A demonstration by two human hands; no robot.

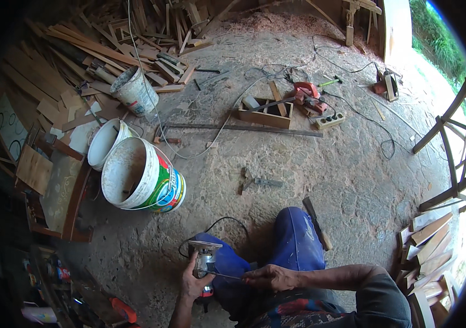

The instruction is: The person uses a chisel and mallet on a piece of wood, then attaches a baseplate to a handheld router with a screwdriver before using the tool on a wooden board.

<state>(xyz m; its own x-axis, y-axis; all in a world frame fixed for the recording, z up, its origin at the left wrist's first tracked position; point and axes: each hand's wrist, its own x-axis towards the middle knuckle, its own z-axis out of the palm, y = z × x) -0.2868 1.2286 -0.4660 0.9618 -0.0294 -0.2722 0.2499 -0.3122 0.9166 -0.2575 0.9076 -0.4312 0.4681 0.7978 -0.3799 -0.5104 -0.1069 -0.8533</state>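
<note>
My left hand [190, 283] is wrapped round a small trim router [204, 261], held with its flat base plate upward beside my left knee. A black cord [223, 218] curves along the floor near it. In my closed right hand [276, 277] is a thin metal tool [226, 275], which looks like a screwdriver; its handle is hidden by my fingers. The tool's tip reaches the router's body, close to my left thumb. Just beyond my right knee lies a flat dark blade with a wooden handle [326, 240].
White buckets [118, 172] stand at the left, before piled boards [91, 46]. On the floor ahead lie a metal tool [263, 181], a long bar clamp [249, 129], a wooden box [268, 119], a red power tool [309, 95] and loose cords. Wood offcuts [432, 246] lie at right.
</note>
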